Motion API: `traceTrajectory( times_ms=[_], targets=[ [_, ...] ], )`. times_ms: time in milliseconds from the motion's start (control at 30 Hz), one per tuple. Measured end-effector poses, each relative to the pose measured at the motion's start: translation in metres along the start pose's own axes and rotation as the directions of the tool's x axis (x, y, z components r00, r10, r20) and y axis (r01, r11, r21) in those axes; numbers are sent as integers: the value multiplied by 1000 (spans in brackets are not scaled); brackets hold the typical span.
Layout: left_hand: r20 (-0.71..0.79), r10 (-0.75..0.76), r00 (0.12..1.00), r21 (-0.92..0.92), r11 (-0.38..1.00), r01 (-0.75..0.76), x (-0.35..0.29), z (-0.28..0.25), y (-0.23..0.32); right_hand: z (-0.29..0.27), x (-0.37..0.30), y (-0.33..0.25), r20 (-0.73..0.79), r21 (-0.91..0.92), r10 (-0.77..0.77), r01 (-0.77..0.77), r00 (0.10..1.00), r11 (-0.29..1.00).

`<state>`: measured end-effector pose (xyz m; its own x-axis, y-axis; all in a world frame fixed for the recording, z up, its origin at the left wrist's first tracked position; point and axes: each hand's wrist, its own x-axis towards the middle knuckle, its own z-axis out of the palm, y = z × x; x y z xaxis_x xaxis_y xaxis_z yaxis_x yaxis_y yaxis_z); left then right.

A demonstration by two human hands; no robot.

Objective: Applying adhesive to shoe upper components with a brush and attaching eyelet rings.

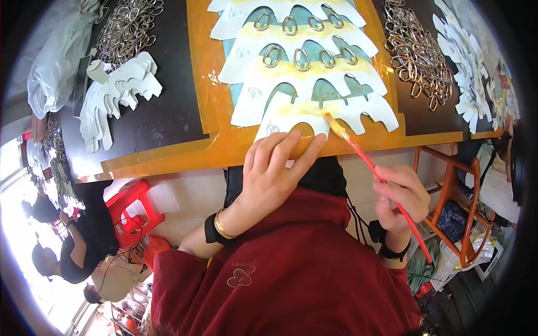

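Observation:
My left hand (274,168) presses flat on the near edge of a white scalloped cut-out piece (358,109) lying on an orange work board (202,89). My right hand (399,197) grips a red-handled brush (374,171), whose yellowish tip (334,124) touches that same piece along a band of yellow glue. Further up the board lie overlapping rows of similar white pieces (246,56), each glue-streaked and carrying metal D-rings (302,59).
Heaps of loose metal rings lie at the upper left (126,28) and upper right (414,53). Stacks of white cut-outs sit at the left (115,95) and right (468,67). A clear plastic bag (53,61), a red stool (131,210), an orange stool (457,185) and people at the lower left.

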<state>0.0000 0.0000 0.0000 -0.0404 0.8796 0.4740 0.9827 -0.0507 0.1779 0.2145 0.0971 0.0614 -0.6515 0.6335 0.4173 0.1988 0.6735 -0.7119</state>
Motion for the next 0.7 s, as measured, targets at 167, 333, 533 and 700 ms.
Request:
traceTrajectory(
  times_ms=[167, 333, 533, 700],
  targets=[
    [0, 11, 1000, 8, 1000, -11, -1, -3, -1, 7, 3, -1, -50, -65, 22, -25, 999, 998],
    [21, 22, 1000, 29, 999, -22, -2, -6, -3, 7, 5, -4, -9, 62, 16, -15, 1000, 998],
    [20, 22, 1000, 34, 999, -23, -2, -5, -3, 13, 8, 0, -22, 69, -8, 10, 1000, 998],
    [30, 19, 999, 38, 999, -20, -2, -6, -3, 12, 12, 2, -4, 151, -12, 12, 1000, 988]
  ],
)
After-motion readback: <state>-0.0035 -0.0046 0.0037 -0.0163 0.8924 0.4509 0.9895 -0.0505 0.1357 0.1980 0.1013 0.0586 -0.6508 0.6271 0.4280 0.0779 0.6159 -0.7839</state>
